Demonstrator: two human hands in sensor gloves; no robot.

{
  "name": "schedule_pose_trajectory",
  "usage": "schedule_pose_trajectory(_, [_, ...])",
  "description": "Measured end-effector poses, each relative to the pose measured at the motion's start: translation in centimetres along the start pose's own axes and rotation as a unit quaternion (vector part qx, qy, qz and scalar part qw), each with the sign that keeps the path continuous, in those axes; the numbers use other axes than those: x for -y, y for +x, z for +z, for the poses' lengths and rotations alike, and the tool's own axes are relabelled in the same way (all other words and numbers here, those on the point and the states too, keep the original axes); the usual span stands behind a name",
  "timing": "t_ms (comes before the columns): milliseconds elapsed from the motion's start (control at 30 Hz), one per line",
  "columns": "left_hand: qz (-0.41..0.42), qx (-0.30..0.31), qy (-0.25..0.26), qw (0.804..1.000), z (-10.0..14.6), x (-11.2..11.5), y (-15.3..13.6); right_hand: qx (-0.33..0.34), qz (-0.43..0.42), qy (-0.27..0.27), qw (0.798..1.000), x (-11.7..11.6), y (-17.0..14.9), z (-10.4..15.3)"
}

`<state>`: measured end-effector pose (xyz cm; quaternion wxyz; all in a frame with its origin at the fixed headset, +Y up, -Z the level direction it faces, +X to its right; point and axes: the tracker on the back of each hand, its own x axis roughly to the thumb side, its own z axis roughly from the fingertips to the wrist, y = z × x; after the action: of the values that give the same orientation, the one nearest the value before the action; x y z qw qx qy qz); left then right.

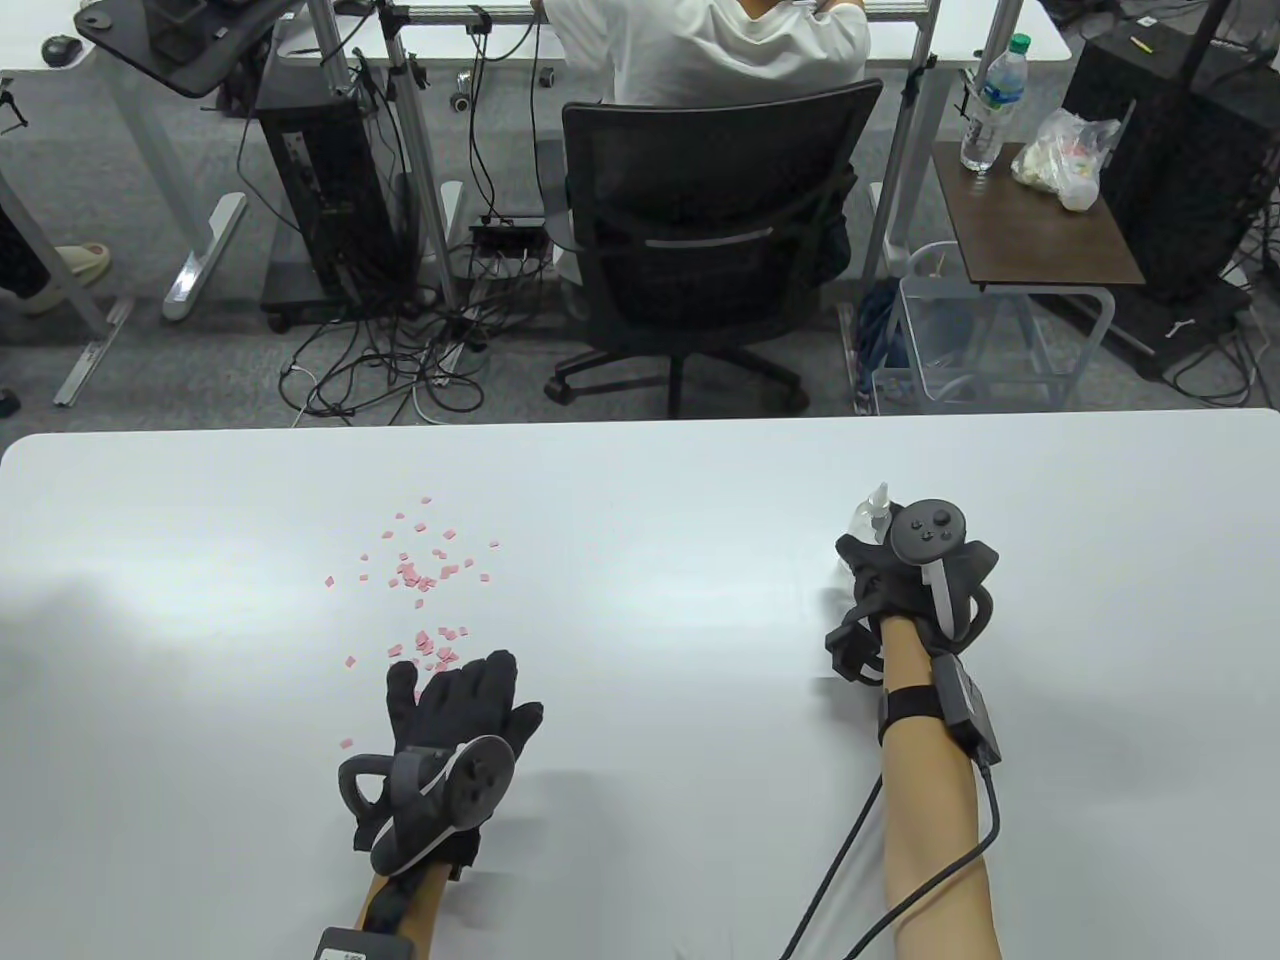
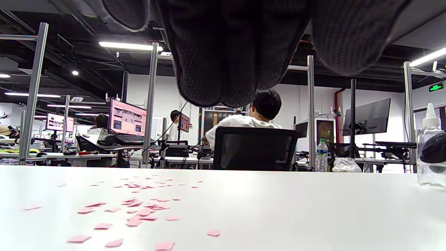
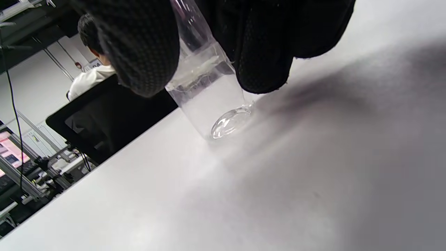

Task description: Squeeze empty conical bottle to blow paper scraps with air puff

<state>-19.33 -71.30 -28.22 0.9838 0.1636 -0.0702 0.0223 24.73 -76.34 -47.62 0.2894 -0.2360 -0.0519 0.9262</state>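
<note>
bottle right of scraps, nozzle up.
table view: right hand [image 1: 905, 580] grips the upright bottle [image 1: 872, 512] at centre right; paper scraps [image 1: 420, 580] lie well apart at centre left, beside the released left hand [image 1: 450, 730]. left wrist view: bottle at right edge of the bench [image 2: 278, 209]. right wrist view: fingers [image 3: 146, 52] wrap its body.

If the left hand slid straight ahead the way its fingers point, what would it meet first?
The left hand lies flat with its fingers aimed up the table. It would probably meet the nearest pink paper scraps just beyond the fingertips first; the bottle is far off to the right.
</note>
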Motion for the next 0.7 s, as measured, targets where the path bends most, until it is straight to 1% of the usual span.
schedule_pose_trajectory(33, [0.001,0.0,0.0,1.0,0.0,0.0,0.0,0.001,-0.013,-0.011,1.0,-0.2,-0.1,0.0])
schedule_pose_trajectory(200, [0.0,0.002,0.001,1.0,0.0,0.1,0.0,-0.005,0.012,0.008,1.0,-0.3,-0.2,-0.1])
schedule_pose_trajectory(300, [-0.002,0.002,-0.003,1.0,-0.1,0.1,0.0,-0.011,0.022,0.007,1.0,-0.2,-0.4,-0.1])
schedule_pose_trajectory(400, [-0.001,-0.001,-0.009,1.0,-0.1,0.1,0.0,-0.006,0.042,0.033,0.999,0.2,-0.6,0.2])
schedule_pose_trajectory(433, [0.0,-0.001,-0.01,1.0,-0.1,0.1,-0.1,-0.002,0.047,0.05,0.998,0.7,-0.9,0.4])
schedule_pose_trajectory(467, [0.0,-0.002,-0.012,1.0,-0.1,0.1,-0.1,0.0,0.049,0.054,0.997,1.0,-1.0,0.6])
schedule_pose_trajectory(533, [-0.003,-0.003,-0.019,1.0,-0.1,0.2,0.0,0.011,0.055,0.059,0.997,2.1,-1.6,1.6])
schedule_pose_trajectory(633, [-0.006,-0.002,-0.03,1.0,-0.2,0.1,0.2,0.037,0.069,0.05,0.996,4.0,-2.7,3.9])
schedule_pose_trajectory(667, [-0.006,-0.003,-0.031,1.0,-0.2,0.0,0.2,0.044,0.073,0.044,0.995,4.5,-3.0,4.7])
schedule_pose_trajectory(700, [-0.004,-0.006,-0.031,1.0,-0.3,-0.1,0.3,0.059,0.077,0.027,0.995,5.2,-3.6,6.3])
